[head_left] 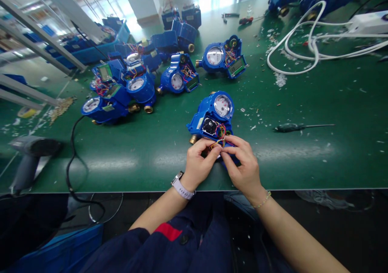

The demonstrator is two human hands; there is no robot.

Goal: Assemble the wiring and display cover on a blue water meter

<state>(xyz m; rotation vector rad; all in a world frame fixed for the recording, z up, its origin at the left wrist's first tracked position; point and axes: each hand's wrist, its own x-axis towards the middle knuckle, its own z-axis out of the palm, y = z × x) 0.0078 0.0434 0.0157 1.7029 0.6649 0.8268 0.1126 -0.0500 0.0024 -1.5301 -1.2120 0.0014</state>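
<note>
Evidently fine wire handling is in hand: the left hand and right hand nearly meet, fingertips pinched on the thin coloured wires of the opened blue meter, near the front edge of the smooth green table. The next move seems to call for light, steady fingers, with limp strands beside hard, glossy plastic and a round, clear dial

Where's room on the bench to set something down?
Front left, between the black cord and left hand; front right, between the screwdriver, right hand and front edge, bar small scraps. Crowded: back left, blue meters; back right, white cable.
</note>
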